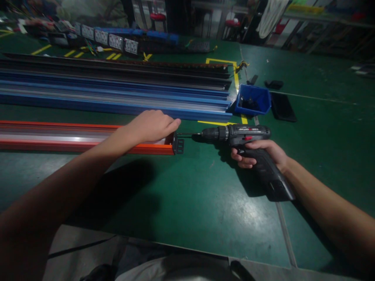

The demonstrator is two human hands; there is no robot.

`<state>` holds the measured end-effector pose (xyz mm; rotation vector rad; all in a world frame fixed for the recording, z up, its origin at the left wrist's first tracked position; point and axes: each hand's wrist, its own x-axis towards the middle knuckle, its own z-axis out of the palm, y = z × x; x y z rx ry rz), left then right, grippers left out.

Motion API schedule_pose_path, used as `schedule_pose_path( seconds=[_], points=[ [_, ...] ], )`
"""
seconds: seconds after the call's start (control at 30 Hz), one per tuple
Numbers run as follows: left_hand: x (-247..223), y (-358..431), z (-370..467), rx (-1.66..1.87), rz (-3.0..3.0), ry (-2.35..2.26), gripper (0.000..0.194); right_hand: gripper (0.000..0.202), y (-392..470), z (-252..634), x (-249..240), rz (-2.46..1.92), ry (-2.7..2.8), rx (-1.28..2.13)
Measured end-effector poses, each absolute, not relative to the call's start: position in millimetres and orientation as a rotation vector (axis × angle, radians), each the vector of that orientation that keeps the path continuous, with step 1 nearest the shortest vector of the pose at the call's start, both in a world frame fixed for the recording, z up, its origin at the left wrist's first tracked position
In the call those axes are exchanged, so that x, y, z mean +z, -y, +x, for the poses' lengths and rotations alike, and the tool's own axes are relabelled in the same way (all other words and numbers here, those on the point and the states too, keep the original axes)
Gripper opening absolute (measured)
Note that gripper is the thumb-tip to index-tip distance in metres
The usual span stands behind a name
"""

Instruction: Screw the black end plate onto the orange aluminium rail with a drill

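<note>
An orange channel profile [155,149] lies across the left of the green table, with a black slotted end bracket [179,146] at its right end. My left hand [150,125] is wrapped over the profile near that end, its thumb pointing right; the other fingertips are hidden. In my right hand [263,153] is a black cordless drill [249,133], held by its handle and aimed left. Its long thin bit [190,134] reaches the end bracket at the profile's end.
Blue profiles [175,104] and black profiles [181,79] lie behind the orange one. A blue bin [254,100] with small dark parts stands behind the drill, beside a dark flat object [283,107]. Farther back are LED modules [115,41] and wires.
</note>
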<state>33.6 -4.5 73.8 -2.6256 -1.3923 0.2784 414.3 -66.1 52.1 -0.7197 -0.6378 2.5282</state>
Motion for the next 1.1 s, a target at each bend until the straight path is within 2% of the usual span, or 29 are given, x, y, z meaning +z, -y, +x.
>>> schedule_pose_path(
  seconds=[1.1],
  points=[
    [82.6,7.5,40.7,0.391,-2.608,1.550,0.072,0.030,64.2,416.0,49.1,-0.706,0.681,2.517]
  ],
)
